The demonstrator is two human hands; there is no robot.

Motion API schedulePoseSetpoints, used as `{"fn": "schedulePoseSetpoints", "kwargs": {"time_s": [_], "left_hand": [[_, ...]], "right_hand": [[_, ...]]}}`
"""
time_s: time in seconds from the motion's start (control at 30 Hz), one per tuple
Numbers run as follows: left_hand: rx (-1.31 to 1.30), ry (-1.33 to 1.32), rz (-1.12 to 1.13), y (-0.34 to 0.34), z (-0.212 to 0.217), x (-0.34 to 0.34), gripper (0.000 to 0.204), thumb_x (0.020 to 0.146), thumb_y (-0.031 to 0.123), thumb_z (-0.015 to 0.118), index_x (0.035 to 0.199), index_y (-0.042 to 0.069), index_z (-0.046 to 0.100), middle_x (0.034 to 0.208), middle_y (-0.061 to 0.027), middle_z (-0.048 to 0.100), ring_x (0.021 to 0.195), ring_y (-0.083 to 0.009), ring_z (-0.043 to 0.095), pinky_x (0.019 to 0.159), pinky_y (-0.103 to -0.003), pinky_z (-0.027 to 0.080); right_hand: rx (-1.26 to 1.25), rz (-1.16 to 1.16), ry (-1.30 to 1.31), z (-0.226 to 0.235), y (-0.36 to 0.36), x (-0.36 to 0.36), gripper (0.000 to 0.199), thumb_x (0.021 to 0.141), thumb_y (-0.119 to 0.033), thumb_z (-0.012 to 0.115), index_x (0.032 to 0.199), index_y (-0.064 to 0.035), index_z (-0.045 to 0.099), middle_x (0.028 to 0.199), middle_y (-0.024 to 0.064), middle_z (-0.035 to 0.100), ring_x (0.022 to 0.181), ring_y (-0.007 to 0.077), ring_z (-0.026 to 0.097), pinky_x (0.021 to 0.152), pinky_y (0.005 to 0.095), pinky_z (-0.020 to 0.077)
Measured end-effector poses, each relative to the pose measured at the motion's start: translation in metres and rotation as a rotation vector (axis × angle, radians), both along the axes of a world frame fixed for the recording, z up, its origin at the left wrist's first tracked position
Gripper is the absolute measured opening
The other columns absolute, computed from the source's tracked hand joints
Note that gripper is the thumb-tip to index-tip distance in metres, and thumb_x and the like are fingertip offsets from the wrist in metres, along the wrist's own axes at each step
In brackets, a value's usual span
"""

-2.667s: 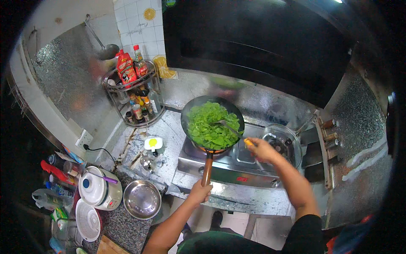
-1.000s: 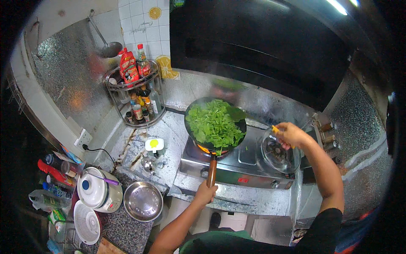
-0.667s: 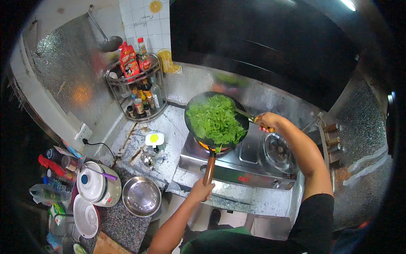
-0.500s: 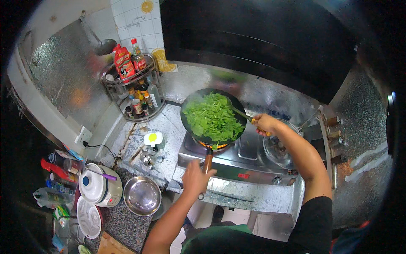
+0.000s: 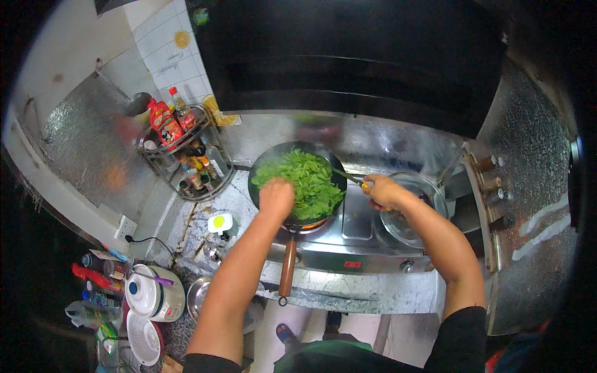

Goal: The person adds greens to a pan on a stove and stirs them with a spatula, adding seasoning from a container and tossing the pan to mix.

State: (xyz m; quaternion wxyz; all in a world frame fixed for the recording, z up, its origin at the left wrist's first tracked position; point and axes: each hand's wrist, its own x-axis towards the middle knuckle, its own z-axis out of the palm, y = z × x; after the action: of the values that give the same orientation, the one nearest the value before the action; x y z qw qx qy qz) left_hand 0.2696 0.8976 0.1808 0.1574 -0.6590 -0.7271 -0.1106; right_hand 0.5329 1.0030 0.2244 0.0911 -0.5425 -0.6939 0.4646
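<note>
A dark wok (image 5: 254, 196) heaped with chopped leafy greens (image 5: 314, 186) sits over a lit burner. Its brown wooden handle (image 5: 288, 267) points toward me, with neither hand on it. My left hand (image 5: 277, 198) is down at the left side of the heap, fingers curled in against the leaves; the fingertips are hidden. On the right, my right hand (image 5: 384, 191) is closed round the yellow end of a spatula (image 5: 348, 176). The spatula reaches over the wok's right rim, and its blade is buried in the greens. Faint steam hangs over the leaves.
The steel gas stove (image 5: 379, 260) carries a glass lid (image 5: 404, 227) on its right side. A bottle rack (image 5: 186, 149) stands in the left corner. Nearer left are a white rice cooker (image 5: 149, 289), a white colander (image 5: 144, 339) and a metal bowl (image 5: 198, 297). A dark hood (image 5: 354, 68) overhangs the stove.
My left hand has left the area by the wok's handle and moved forward onto the greens. The right hand keeps its grip on the spatula. The view has shifted slightly.
</note>
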Motion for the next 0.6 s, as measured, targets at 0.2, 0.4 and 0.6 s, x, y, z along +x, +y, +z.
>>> {"fn": "schedulePoseSetpoints", "kwargs": {"time_s": [0.2, 0.4, 0.6], "left_hand": [[0.064, -0.379, 0.075, -0.096, 0.009, 0.014, 0.030, 0.081, 0.020, 0.059, 0.105, 0.003, 0.057, 0.093, -0.0153, 0.061, 0.089, -0.0311, 0.057, 0.075, -0.041, 0.046], [-0.393, -2.138, 0.267, -0.191, -0.087, 0.073, 0.050, 0.080, 0.036, 0.065, 0.115, 0.006, 0.046, 0.099, -0.0108, 0.057, 0.081, -0.0196, 0.061, 0.062, -0.030, 0.050], [-0.346, -2.306, 0.150, -0.191, -0.095, 0.074, 0.029, 0.083, 0.028, 0.063, 0.101, 0.010, 0.049, 0.068, 0.0010, 0.049, 0.047, -0.0083, 0.046, 0.038, -0.021, 0.034]], "right_hand": [[-0.222, -0.003, 0.101, -0.001, 0.045, -0.003, 0.008, 0.085, -0.016, 0.052, 0.086, -0.0087, 0.052, 0.061, 0.0047, 0.054, 0.044, 0.0098, 0.050, 0.035, 0.0251, 0.0394], [-0.199, 0.125, 0.124, -0.011, 0.032, -0.031, 0.012, 0.087, -0.024, 0.052, 0.093, -0.0127, 0.054, 0.061, -0.0007, 0.050, 0.044, 0.0061, 0.043, 0.037, 0.0216, 0.0359], [1.028, 0.563, -0.250, -0.003, -0.053, -0.021, 0.042, 0.083, -0.018, 0.053, 0.124, -0.0131, 0.047, 0.078, 0.0234, 0.062, 0.065, 0.0332, 0.063, 0.054, 0.0449, 0.0503]]}}
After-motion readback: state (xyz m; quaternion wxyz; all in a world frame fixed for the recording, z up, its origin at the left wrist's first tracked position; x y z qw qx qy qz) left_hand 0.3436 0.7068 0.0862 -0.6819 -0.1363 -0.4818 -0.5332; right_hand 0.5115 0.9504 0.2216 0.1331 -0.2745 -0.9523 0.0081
